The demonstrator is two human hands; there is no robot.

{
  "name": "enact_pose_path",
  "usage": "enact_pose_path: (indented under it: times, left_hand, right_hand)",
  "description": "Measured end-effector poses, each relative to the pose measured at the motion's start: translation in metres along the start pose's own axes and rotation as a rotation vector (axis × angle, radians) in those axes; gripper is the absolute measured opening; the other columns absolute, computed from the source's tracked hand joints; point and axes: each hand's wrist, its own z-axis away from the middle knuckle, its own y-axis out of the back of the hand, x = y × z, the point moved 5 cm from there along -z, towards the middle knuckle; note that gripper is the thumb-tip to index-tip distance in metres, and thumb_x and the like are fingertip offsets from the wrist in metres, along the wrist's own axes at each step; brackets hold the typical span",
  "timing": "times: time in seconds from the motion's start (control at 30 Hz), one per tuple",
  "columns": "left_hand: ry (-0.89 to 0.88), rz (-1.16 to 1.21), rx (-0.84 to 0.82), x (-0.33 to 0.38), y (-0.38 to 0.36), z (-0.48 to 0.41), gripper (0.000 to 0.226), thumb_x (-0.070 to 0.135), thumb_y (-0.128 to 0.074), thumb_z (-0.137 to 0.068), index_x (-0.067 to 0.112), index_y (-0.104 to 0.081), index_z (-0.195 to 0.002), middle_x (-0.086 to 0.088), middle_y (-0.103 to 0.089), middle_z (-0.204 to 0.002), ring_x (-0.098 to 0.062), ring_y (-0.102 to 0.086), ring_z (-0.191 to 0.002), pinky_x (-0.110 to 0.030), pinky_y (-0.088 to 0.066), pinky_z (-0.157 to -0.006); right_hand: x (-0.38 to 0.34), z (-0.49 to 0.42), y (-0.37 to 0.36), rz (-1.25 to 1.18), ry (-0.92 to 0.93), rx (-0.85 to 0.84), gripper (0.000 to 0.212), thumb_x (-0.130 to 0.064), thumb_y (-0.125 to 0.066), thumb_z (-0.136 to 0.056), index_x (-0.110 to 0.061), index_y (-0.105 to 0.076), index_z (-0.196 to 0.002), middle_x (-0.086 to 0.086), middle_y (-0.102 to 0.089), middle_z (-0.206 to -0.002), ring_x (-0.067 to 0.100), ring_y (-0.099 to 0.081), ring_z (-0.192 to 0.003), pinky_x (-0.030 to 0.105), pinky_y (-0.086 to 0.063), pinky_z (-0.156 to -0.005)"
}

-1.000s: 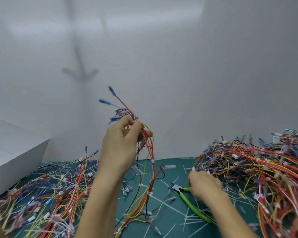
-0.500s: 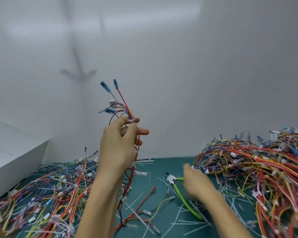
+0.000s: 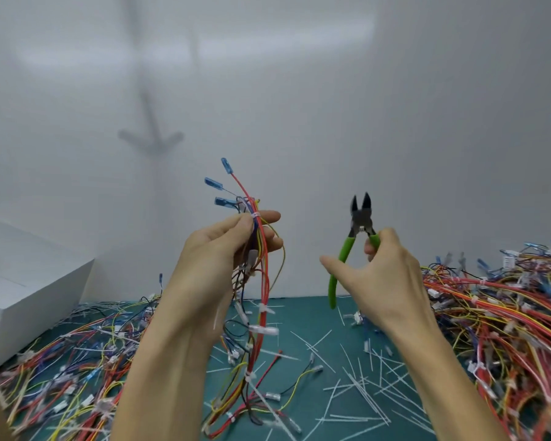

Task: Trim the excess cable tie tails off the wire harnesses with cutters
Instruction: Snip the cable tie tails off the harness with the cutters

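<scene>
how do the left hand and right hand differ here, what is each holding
The left hand grips a wire harness near its top; the right hand holds green-handled cutters. The harness trails from the left hand down to the green mat, while the cutters in the right hand point up, jaws open, clear of the mat. Shared: both hands are raised to about the same height.

Person's two arms only. Left grip (image 3: 213, 249) bare, nothing worn on the fingers or wrist. Right grip (image 3: 385, 275) bare as well, its back facing the head camera. Left forearm (image 3: 172, 361) and right forearm (image 3: 442, 377) slender, smooth, uncovered right down to the near edge.
</scene>
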Motion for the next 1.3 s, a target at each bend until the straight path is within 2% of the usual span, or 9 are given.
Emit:
enact_pose_path:
  times: [0.1, 0.17, 0.27, 0.37, 0.47, 0.6, 0.97, 1.2, 1.3]
  left_hand:
    - [0.007, 0.056, 0.005, 0.0, 0.0, 0.001, 0.034, 0.015, -0.053, -0.097, 0.017, -0.082, -0.079, -0.003, -0.074, -0.076, -0.012, -0.071, -0.072, -0.015, -0.051, -0.058]
    - [0.006, 0.05, 0.024, -0.001, 0.003, 0.001, 0.03, 0.016, -0.056, -0.096, 0.015, -0.082, -0.08, -0.005, -0.076, -0.08, -0.012, -0.071, -0.074, -0.014, -0.052, -0.057]
    - [-0.019, 0.004, 0.062, -0.001, 0.006, 0.001, 0.027, 0.018, -0.058, -0.096, 0.015, -0.081, -0.082, -0.006, -0.077, -0.084, -0.012, -0.071, -0.077, -0.013, -0.051, -0.06]
    - [-0.058, -0.043, 0.11, 0.0, 0.006, 0.002, 0.023, 0.017, -0.059, -0.096, 0.014, -0.079, -0.085, -0.004, -0.077, -0.079, -0.01, -0.071, -0.073, -0.013, -0.051, -0.059]
    - [-0.121, -0.143, 0.164, 0.003, 0.005, 0.004, 0.022, 0.016, -0.059, -0.097, 0.014, -0.077, -0.085, 0.0, -0.076, -0.074, -0.004, -0.069, -0.067, -0.01, -0.05, -0.059]
    - [-0.197, -0.249, 0.219, 0.006, 0.004, 0.005, 0.023, 0.016, -0.061, -0.096, 0.022, -0.077, -0.081, 0.005, -0.076, -0.073, -0.001, -0.069, -0.067, -0.008, -0.05, -0.063]
    - [-0.241, -0.244, 0.166, 0.008, -0.002, 0.007, 0.026, 0.017, -0.065, -0.093, 0.031, -0.077, -0.075, 0.005, -0.077, -0.074, -0.003, -0.071, -0.071, -0.009, -0.05, -0.066]
    - [-0.269, -0.201, 0.162, 0.009, -0.001, 0.007, 0.021, 0.014, -0.067, -0.091, 0.027, -0.078, -0.078, 0.004, -0.077, -0.075, -0.001, -0.07, -0.069, -0.009, -0.05, -0.066]
    - [-0.28, -0.208, 0.151, 0.009, -0.002, 0.007, 0.024, 0.013, -0.067, -0.091, 0.028, -0.079, -0.077, 0.003, -0.077, -0.075, -0.002, -0.07, -0.069, -0.009, -0.05, -0.065]
  right_hand:
    - [-0.008, 0.0, 0.001, -0.022, 0.048, -0.047, 0.039, -0.042, -0.067, -0.084, -0.021, -0.04, -0.1, -0.014, -0.043, -0.091, 0.023, -0.048, -0.1, 0.033, -0.035, -0.068]
    - [-0.014, 0.001, -0.002, -0.054, 0.072, -0.109, 0.03, -0.038, -0.059, -0.089, -0.025, -0.036, -0.101, -0.017, -0.038, -0.093, 0.018, -0.043, -0.101, 0.028, -0.031, -0.063]
    - [-0.024, 0.005, -0.006, -0.112, 0.116, -0.25, 0.016, -0.03, -0.048, -0.094, -0.028, -0.032, -0.092, -0.007, -0.038, -0.091, 0.009, -0.039, -0.085, 0.023, -0.027, -0.058]
    - [-0.036, 0.012, -0.009, -0.075, 0.198, -0.361, 0.013, -0.021, -0.038, -0.096, -0.03, -0.032, -0.09, -0.006, -0.038, -0.091, 0.004, -0.036, -0.081, 0.019, -0.027, -0.059]
    - [-0.048, 0.016, -0.007, -0.055, 0.273, -0.357, 0.013, -0.032, -0.034, -0.097, -0.026, -0.045, -0.098, -0.007, -0.045, -0.089, 0.007, -0.043, -0.08, 0.017, -0.031, -0.062]
    - [-0.061, 0.021, -0.004, -0.048, 0.392, -0.343, 0.04, -0.06, -0.038, -0.092, -0.025, -0.047, -0.077, -0.006, -0.046, -0.065, 0.008, -0.043, -0.062, 0.02, -0.033, -0.058]
    - [-0.064, 0.025, -0.006, 0.019, 0.421, -0.302, 0.042, -0.06, -0.03, -0.093, -0.024, -0.044, -0.077, -0.005, -0.048, -0.069, 0.012, -0.046, -0.067, 0.026, -0.032, -0.059]
    - [-0.064, 0.025, -0.004, 0.079, 0.401, -0.311, 0.046, -0.065, -0.024, -0.089, -0.024, -0.043, -0.076, -0.005, -0.047, -0.069, 0.013, -0.046, -0.067, 0.031, -0.031, -0.058]
    - [-0.065, 0.025, -0.003, 0.07, 0.403, -0.321, 0.046, -0.065, -0.025, -0.088, -0.024, -0.041, -0.074, -0.006, -0.045, -0.068, 0.012, -0.043, -0.066, 0.028, -0.031, -0.058]
